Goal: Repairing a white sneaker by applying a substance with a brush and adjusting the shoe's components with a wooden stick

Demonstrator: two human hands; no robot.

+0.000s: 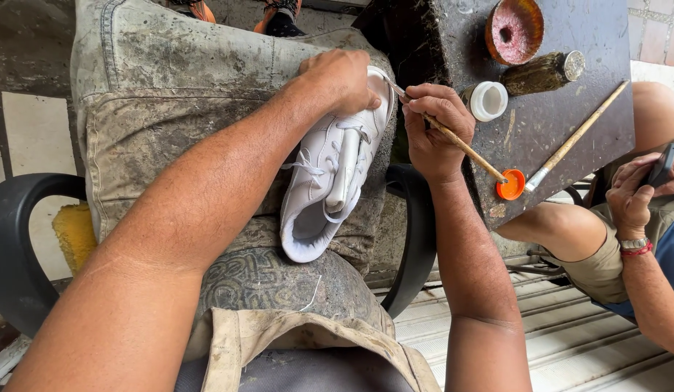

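Nearest, a stained apron (279, 341) across the lap, with both bare forearms reaching forward over it. On the apron-covered thigh, a white shoe (330, 174), toe pointing away, opening toward the camera, laces loose and tongue showing. Left hand (340, 80) curled over the toe, fingers pressed together and bent down around the front, clamping the shoe against the leg. Just beside it, right hand (435, 131) – fingers pinching a thin wooden brush (453, 138) like a pen, tip touching the toe's edge close under the left hand, handle running back toward an orange cap (510, 184). Black chair arms (417, 239) curving either side of the lap, a yellow sponge (74, 232) at the left. Past the hands, a dark, smeared stand (555, 131) – on it the orange cap, a white cap (488, 100), a second long brush (576, 138), a stubby bristle brush (544, 72) and a reddish round tin (514, 30). At the right edge, another person's hand (631, 196) with a phone (663, 165), red band at the wrist.
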